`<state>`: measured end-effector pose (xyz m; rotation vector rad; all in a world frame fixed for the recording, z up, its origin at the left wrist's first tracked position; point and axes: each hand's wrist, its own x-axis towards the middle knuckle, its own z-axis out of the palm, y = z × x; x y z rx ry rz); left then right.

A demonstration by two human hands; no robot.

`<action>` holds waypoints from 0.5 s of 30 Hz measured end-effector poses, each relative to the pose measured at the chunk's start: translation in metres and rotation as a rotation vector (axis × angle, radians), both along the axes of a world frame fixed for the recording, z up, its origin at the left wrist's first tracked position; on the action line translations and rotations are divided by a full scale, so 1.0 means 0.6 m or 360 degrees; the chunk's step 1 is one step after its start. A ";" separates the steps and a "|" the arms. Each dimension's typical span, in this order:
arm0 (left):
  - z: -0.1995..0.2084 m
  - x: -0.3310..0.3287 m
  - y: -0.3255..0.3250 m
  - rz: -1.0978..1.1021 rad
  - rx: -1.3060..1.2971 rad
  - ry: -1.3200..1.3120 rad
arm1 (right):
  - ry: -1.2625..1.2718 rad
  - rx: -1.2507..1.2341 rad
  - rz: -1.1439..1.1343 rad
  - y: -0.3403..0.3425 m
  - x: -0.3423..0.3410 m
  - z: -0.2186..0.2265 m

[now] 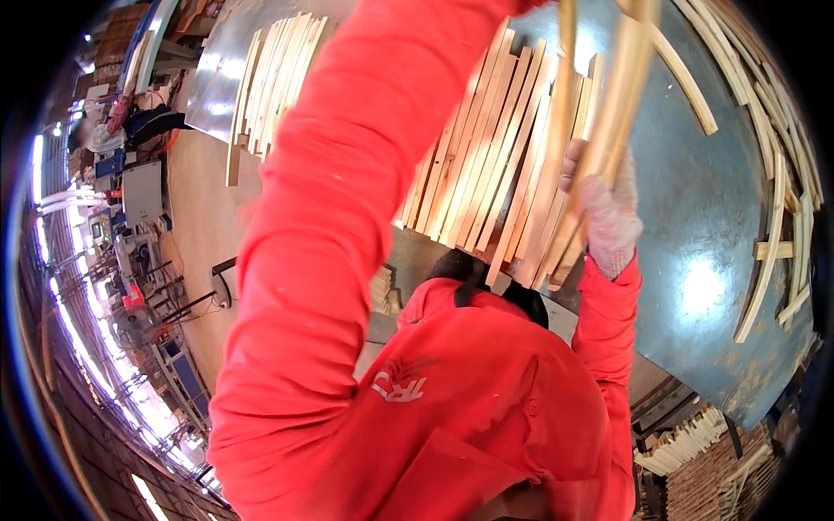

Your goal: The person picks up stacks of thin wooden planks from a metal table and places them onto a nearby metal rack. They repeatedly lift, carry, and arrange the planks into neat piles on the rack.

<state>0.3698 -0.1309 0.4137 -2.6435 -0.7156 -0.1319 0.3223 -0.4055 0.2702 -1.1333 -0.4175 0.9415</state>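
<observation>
My right hand (611, 221), in a pale knitted glove, is closed around the near part of some long wooden strips (615, 104). These strips are tilted and smeared by motion, and they run up past the top edge of the picture. Across the view stretches my left arm (339, 165) in a red sleeve; its hand lies beyond the top edge. Under and beside the held strips, a row of light wooden strips (473, 148) lies side by side on the grey-blue metal table (686, 200), their near ends reaching the table's front edge.
A second row of wooden strips (282, 74) lies on the table at the left. Curved wooden pieces (764, 234) are heaped along the right rim. Stacked wood (695, 443) stands below right. Machines (143, 200) and another person (109, 130) are farther left.
</observation>
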 end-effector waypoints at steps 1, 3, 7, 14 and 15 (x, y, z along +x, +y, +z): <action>-0.015 0.016 -0.015 0.0101 -0.0266 -0.0082 | -0.0120 -0.0006 0.0016 0.006 -0.008 0.001; -0.059 0.021 -0.024 0.0253 -0.0641 -0.0464 | -0.0368 -0.0038 0.0014 0.021 -0.031 -0.015; -0.119 -0.054 0.011 0.0182 -0.1375 -0.0632 | 0.0005 -0.0219 -0.0004 -0.011 -0.019 -0.030; -0.339 -0.174 0.103 0.0210 -0.0794 0.0493 | 0.0391 -0.0064 -0.0162 -0.073 -0.051 -0.018; -0.378 -0.201 0.122 0.0243 -0.1064 0.0213 | 0.0400 -0.0051 -0.0199 -0.068 -0.073 -0.031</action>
